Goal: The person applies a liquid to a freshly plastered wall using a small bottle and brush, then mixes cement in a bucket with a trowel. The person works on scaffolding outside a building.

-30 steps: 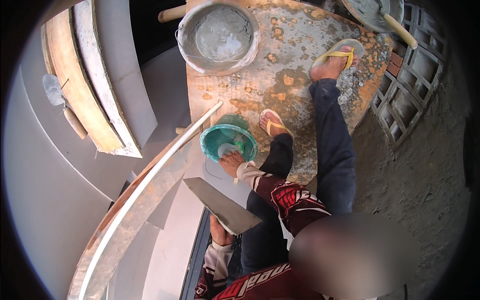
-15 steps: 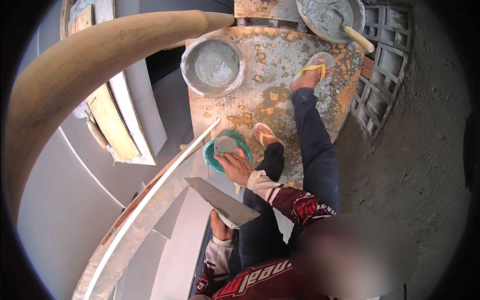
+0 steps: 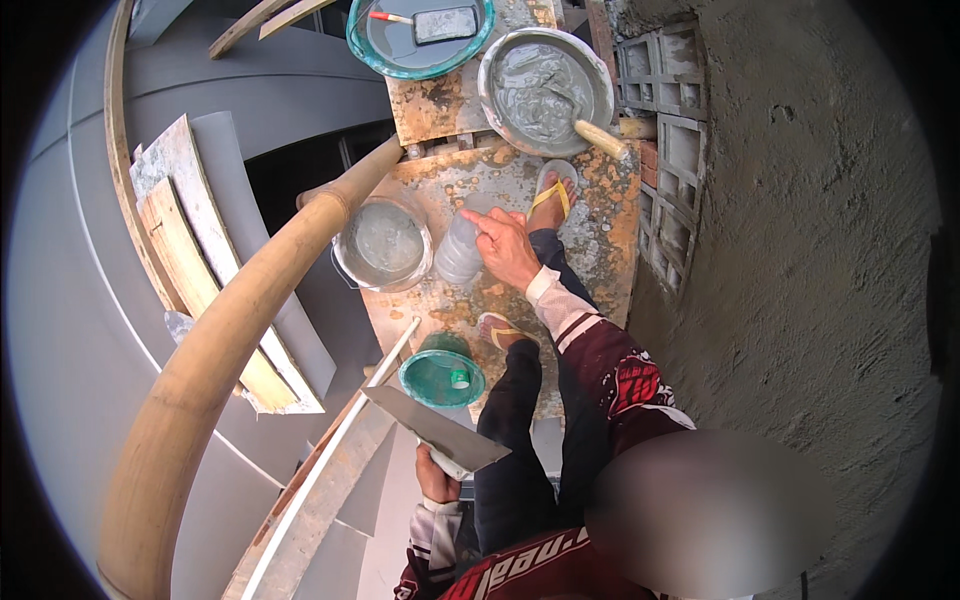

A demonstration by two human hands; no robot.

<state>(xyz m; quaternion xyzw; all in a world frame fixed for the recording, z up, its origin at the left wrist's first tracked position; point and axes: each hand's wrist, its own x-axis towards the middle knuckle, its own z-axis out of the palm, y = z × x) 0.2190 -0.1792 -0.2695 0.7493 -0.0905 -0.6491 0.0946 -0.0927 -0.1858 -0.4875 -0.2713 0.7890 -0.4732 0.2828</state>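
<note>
My left hand (image 3: 432,478) grips the handle of a flat steel plastering trowel (image 3: 437,429), held level near my knee. My right hand (image 3: 505,246), in a striped sleeve, reaches forward with its fingers apart. Its fingertips touch a clear plastic bottle (image 3: 460,252) standing on the stained platform (image 3: 600,250). Below that hand, by my left sandal (image 3: 500,330), sits a small green bowl (image 3: 442,378).
A metal bucket (image 3: 385,243) of grey mix stands left of the bottle. A round pan of mortar (image 3: 545,80) with a wooden-handled tool and a teal basin (image 3: 420,38) lie farther ahead. A thick bamboo pole (image 3: 230,370) crosses on the left, and a rough plastered wall (image 3: 800,250) rises on the right.
My right hand has left the green bowl and moved forward to the plastic bottle. The view has swung forward, bringing the mortar pan and teal basin into sight. My left hand still holds the trowel.
</note>
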